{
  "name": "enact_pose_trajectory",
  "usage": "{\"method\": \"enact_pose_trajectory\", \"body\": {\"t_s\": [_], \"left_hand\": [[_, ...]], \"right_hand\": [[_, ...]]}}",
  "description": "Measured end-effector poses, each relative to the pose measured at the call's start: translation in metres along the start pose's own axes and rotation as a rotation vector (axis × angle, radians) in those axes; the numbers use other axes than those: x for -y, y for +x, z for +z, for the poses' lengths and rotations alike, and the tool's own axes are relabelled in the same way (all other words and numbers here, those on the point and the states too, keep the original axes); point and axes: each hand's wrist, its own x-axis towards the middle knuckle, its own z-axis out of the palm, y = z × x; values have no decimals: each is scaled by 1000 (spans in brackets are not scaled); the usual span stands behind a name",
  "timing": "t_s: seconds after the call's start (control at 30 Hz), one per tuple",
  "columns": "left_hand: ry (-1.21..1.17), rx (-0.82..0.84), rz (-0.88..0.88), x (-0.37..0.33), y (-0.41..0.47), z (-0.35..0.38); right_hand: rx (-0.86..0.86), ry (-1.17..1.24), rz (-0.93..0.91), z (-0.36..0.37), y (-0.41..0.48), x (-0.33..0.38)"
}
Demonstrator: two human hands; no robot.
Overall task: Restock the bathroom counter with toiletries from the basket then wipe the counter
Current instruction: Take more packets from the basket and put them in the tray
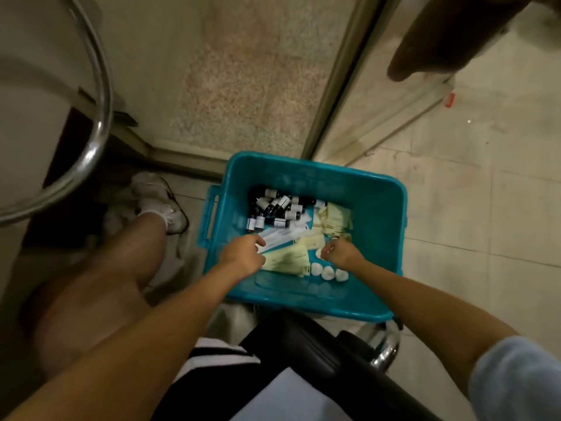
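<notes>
A teal plastic basket stands on a black chair below me. Inside lie several small dark bottles with white labels, pale yellow sachets, white-blue flat packets and several white round wrapped items. My left hand is inside the basket, fingers curled onto the white-blue packets. My right hand is also inside it, fingers curled and pinching one white round item at the sachets' edge.
A black chair with a chrome frame carries the basket. A chrome rail curves at the left by the dark counter edge. Ahead are a speckled stone floor panel and a glass door frame. My leg and white shoe are at the left.
</notes>
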Motion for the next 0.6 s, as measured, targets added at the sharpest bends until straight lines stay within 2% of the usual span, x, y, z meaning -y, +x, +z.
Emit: {"method": "enact_pose_trajectory", "body": {"t_s": [0.17, 0.4, 0.6], "left_hand": [[-8, 54, -41, 25, 21, 11], [36, 121, -50, 48, 35, 30], [60, 133, -27, 64, 45, 38]], "right_hand": [[17, -266, -77, 43, 28, 17], [51, -384, -209, 91, 55, 35], [47, -496, -213, 114, 81, 34]]}}
